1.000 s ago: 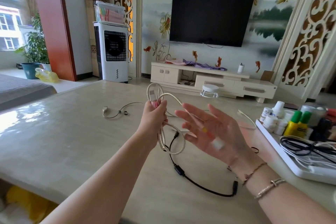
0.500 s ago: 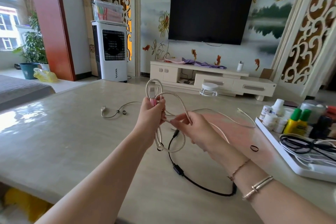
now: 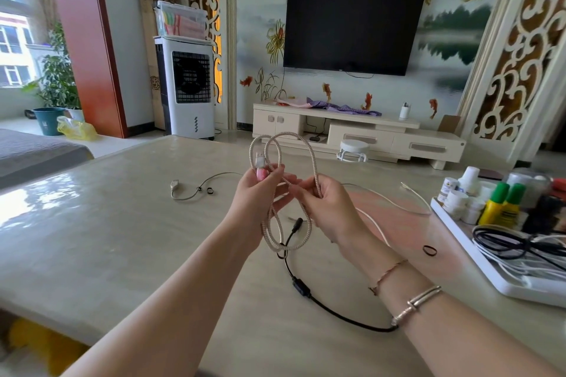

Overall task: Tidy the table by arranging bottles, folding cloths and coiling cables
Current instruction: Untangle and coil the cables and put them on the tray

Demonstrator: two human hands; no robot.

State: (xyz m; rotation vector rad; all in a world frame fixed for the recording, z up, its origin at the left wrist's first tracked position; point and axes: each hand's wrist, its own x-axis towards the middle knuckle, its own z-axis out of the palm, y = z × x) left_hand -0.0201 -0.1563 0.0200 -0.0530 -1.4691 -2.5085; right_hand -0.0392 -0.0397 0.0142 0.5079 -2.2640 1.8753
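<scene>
- Braided, pale woven cable (image 3: 309, 156) is up off the table, looped into long ovals between both hands.
- Left hand (image 3: 258, 190) grips the loops where they cross, fingers curled round them, with the cable's pink plug (image 3: 261, 173) poking up above the thumb.
- Right hand (image 3: 324, 205) pinches one strand just beside the left hand, fingers curled over the rough braid; two bracelets sit on that wrist.
- Below both hands the loops hang down in a narrow teardrop, close above the glossy beige table (image 3: 92, 239).
- Under the hanging loops, a smooth black cable (image 3: 321, 304) lies on the tabletop, with a small boxy lump along it, curving on beneath the right forearm.
- Beyond the right hand, a thin white cable (image 3: 389, 202) snakes across the surface; a small black ring (image 3: 429, 250) lies just right of the right wrist.
- Past the left hand, a slim grey cable (image 3: 196, 193) lies curled with a flat plug.
- Far right of the right hand, a white tray (image 3: 502, 286) holds coiled cables, small white bottles and two yellow bottles with green caps (image 3: 502, 202).
</scene>
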